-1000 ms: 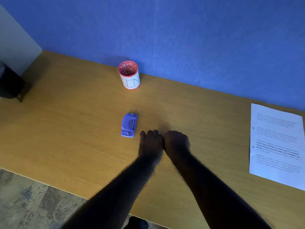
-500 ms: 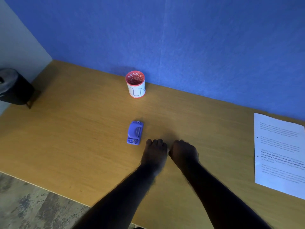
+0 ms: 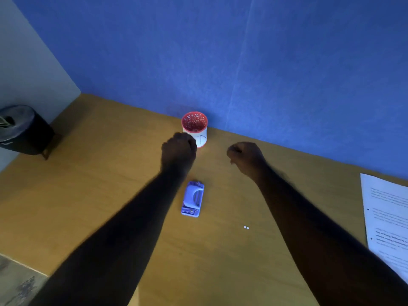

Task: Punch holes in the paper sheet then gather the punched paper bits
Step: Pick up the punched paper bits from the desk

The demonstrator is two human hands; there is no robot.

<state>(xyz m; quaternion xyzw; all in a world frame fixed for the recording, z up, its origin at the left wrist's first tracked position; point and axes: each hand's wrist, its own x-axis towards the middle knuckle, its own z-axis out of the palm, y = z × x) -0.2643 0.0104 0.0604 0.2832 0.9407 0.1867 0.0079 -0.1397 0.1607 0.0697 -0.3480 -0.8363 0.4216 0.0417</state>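
Note:
A small purple hole punch (image 3: 192, 199) lies on the wooden table (image 3: 106, 195), between my two forearms. Two tiny white paper bits (image 3: 246, 227) rest on the table to its right. The printed paper sheet (image 3: 388, 217) lies at the right edge. My left hand (image 3: 178, 149) is a closed fist just in front of a red-rimmed white cup (image 3: 195, 124) and covers the cup's lower left side. My right hand (image 3: 245, 157), fingers curled shut, hovers to the right of the cup. Whether either fist holds anything is hidden.
A blue wall (image 3: 242, 62) runs right behind the cup. A black bin (image 3: 19, 129) stands off the table's far left corner. The table's front edge and the floor show at the lower left.
Both hands have lifted from the table beside the punch and moved away from me toward the cup, and have separated. Two paper bits now show where the hands were.

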